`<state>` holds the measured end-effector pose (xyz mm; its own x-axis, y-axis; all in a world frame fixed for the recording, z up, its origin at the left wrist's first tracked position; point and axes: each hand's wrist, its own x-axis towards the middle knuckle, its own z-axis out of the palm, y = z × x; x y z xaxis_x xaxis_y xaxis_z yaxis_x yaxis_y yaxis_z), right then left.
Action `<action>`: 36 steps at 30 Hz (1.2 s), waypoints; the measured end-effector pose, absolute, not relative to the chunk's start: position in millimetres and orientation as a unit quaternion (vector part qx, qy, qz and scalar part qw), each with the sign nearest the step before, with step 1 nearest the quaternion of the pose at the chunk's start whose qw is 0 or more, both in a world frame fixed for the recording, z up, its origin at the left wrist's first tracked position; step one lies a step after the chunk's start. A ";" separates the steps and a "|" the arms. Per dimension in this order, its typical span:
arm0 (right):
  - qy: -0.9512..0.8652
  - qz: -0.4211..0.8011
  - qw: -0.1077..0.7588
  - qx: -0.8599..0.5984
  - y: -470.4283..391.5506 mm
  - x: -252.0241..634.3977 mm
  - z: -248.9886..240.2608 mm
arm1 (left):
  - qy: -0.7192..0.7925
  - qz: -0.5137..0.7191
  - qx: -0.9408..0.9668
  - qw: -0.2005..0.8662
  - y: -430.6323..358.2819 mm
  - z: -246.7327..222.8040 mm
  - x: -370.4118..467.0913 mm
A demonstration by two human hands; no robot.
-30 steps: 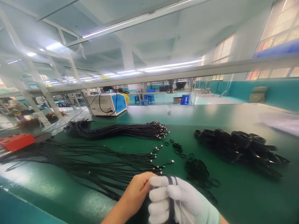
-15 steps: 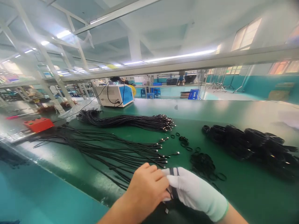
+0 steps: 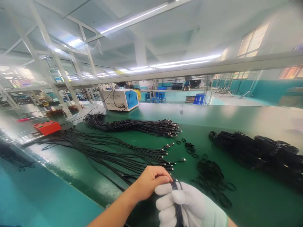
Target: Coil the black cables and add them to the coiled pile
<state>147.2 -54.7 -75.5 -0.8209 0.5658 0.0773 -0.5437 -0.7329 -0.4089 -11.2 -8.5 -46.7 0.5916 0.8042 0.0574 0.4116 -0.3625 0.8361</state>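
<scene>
My right hand (image 3: 187,201), in a white glove, is closed round a coiled black cable (image 3: 178,208) near the bottom centre. My bare left hand (image 3: 153,181) pinches at the top of that coil, its thumb and fingers pressed together beside the gloved fingers. Loose black cables (image 3: 113,154) with metal plugs lie spread on the green table (image 3: 248,192), left of my hands. To the right of the gloved hand is a pile of black bands (image 3: 209,171).
Behind lies a thick cable bundle (image 3: 132,125). Coiled cables (image 3: 251,148) are heaped at the right. A red box (image 3: 47,127) sits at the left, and a white and blue machine (image 3: 121,99) at the back. A metal shelf beam (image 3: 165,73) crosses above.
My left hand has shifted from over the coil to its top edge. The gloved hand has turned, so its curled fingers and more of the coil now show. The view has shifted slightly.
</scene>
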 end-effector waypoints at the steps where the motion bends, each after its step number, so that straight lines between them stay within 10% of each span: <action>1: -0.219 0.914 0.339 -0.031 -53.3 147.7 -73.9 | 0.398 0.234 0.796 0.390 -8.3 -49.4 -12.0; 14: -0.228 0.773 0.563 -0.182 -27.8 180.4 -71.8 | 0.582 0.072 0.810 -0.005 -51.8 -62.5 13.4; 36: -0.276 0.872 0.389 -0.115 -45.7 150.5 -79.2 | 0.205 0.136 0.966 -0.081 -12.2 -7.8 -14.4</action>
